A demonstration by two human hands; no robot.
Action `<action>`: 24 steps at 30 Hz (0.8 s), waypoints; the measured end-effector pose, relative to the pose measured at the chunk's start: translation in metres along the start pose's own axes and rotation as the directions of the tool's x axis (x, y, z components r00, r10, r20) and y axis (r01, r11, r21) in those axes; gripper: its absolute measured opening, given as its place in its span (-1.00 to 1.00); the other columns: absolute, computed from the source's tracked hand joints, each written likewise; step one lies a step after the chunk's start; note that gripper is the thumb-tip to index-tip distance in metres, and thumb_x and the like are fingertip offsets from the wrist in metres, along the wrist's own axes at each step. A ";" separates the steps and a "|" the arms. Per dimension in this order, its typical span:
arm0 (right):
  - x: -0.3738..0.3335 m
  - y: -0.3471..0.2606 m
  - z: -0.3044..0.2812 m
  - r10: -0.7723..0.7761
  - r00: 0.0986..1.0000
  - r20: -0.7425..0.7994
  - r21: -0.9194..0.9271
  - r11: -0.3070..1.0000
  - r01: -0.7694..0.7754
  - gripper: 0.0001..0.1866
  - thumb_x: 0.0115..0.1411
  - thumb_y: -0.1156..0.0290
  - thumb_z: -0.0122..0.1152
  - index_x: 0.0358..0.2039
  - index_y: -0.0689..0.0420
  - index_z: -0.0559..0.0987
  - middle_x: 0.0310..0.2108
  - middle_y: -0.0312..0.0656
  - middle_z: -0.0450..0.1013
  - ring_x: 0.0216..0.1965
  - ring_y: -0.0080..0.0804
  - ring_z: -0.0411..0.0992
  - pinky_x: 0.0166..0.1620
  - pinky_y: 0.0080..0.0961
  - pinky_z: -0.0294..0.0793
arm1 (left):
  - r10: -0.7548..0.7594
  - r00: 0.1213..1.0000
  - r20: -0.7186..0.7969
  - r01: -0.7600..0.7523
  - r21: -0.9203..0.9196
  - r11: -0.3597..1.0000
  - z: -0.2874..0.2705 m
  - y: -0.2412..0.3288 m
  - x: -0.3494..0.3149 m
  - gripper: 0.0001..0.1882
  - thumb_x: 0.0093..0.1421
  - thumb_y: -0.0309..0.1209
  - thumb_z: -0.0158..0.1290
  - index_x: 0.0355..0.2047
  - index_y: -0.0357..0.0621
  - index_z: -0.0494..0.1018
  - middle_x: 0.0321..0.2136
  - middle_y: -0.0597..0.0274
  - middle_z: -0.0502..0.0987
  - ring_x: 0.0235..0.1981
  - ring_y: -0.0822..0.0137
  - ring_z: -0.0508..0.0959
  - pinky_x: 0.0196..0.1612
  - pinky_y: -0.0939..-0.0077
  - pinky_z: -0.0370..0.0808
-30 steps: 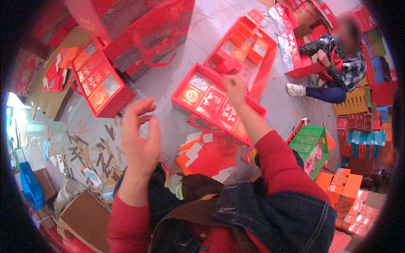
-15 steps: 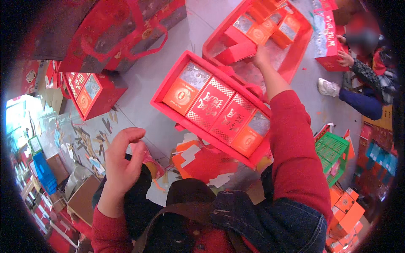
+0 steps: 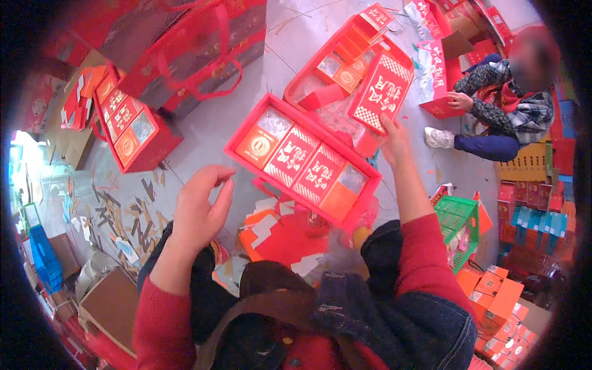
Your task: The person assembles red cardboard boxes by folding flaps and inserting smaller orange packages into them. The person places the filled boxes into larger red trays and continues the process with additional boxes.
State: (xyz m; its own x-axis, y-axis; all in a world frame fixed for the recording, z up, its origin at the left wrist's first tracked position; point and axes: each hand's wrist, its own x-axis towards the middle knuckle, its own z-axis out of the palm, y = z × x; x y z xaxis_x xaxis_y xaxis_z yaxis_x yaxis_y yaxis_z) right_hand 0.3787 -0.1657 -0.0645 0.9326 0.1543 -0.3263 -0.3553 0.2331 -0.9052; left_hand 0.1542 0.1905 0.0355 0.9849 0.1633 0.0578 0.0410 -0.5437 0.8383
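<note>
Grey floor; right hand point(image 3: 394, 139) holds red box point(image 3: 380, 92) tilted upright.

The open tray point(image 3: 302, 163) lies on the floor point(image 3: 203, 123) in front of the person's knees. Behind it lies another tray point(image 3: 345, 58). To its left sits a box point(image 3: 132, 132). To its right stands a basket point(image 3: 457, 223). Just before it lie paper scraps point(image 3: 280, 231).

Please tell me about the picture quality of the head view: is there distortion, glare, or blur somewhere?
In the head view, fisheye distortion bends the red tray edges and leaves a black rim around the picture; a bright overexposed patch glares at the left edge; the seated person's face is blurred; the right hand holding a red patterned box and the empty left hand look reasonably sharp.
</note>
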 end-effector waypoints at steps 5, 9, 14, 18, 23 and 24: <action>-0.096 0.023 0.064 0.189 0.968 0.163 0.236 0.945 -0.224 -0.61 0.15 0.41 0.12 0.01 0.13 0.34 -0.05 -0.20 0.41 -0.02 -0.28 0.39 -0.01 -0.06 0.43 | 0.032 0.999 -0.031 -0.031 0.032 0.999 0.000 -0.002 -0.005 -0.81 0.13 -0.46 0.03 -0.25 -0.27 0.47 -0.37 0.04 0.54 -0.33 0.25 0.57 -0.23 0.45 0.48; -0.127 0.059 0.096 0.256 0.957 0.136 0.264 0.922 -0.284 -0.66 0.13 0.47 0.14 -0.06 0.10 0.37 -0.12 -0.25 0.43 -0.07 -0.32 0.40 -0.01 -0.05 0.42 | 0.032 0.998 -0.047 -0.031 0.031 0.999 -0.009 -0.004 -0.006 -0.79 0.13 -0.42 0.03 -0.24 -0.25 0.47 -0.36 0.03 0.54 -0.33 0.21 0.57 -0.25 0.42 0.48; -0.125 0.129 0.115 0.286 0.948 0.141 0.350 0.881 -0.318 -0.73 0.12 0.49 0.18 -0.16 0.15 0.39 -0.21 -0.20 0.45 -0.15 -0.35 0.43 -0.04 -0.20 0.42 | 0.062 0.994 -0.092 -0.062 0.002 0.998 -0.020 -0.006 -0.013 -0.80 0.13 -0.41 0.02 -0.27 -0.25 0.46 -0.38 0.02 0.54 -0.34 0.20 0.56 -0.27 0.40 0.49; -0.104 0.160 0.114 0.270 0.962 0.047 0.279 0.921 -0.272 -0.72 0.10 0.50 0.19 -0.17 0.16 0.38 -0.23 -0.18 0.45 -0.20 -0.32 0.44 -0.09 -0.27 0.45 | 0.042 0.995 -0.094 -0.046 -0.033 0.998 -0.023 -0.005 -0.017 -0.80 0.11 -0.42 0.00 -0.29 -0.27 0.45 -0.38 0.00 0.53 -0.33 0.14 0.55 -0.27 0.36 0.47; -0.094 0.163 0.108 0.523 0.851 -0.053 -0.059 0.849 -0.526 -0.72 0.04 0.40 0.26 -0.23 0.16 0.45 -0.34 -0.19 0.48 -0.39 -0.37 0.44 -0.28 -0.42 0.44 | 0.022 0.995 -0.095 -0.030 -0.085 0.996 -0.025 -0.005 -0.019 -0.81 0.08 -0.43 -0.03 -0.33 -0.29 0.44 -0.36 -0.04 0.51 -0.31 0.05 0.53 -0.25 0.28 0.45; -0.095 0.159 0.112 0.555 0.830 -0.055 -0.152 0.817 -0.556 -0.73 0.02 0.36 0.27 -0.27 0.15 0.47 -0.38 -0.20 0.48 -0.42 -0.38 0.43 -0.31 -0.42 0.42 | 0.030 0.994 -0.105 -0.037 -0.067 0.997 -0.024 -0.007 -0.018 -0.81 0.10 -0.44 -0.02 -0.31 -0.29 0.45 -0.36 -0.02 0.52 -0.32 0.10 0.54 -0.27 0.32 0.46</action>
State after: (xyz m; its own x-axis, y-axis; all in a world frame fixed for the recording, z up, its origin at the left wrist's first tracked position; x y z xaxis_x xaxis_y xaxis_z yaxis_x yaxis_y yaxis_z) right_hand 0.2264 -0.0361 -0.1467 0.5806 0.2041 -0.7882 -0.7993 -0.0415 -0.5996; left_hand 0.1322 0.2114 0.0419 0.9626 0.2322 0.1396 -0.0073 -0.4927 0.8702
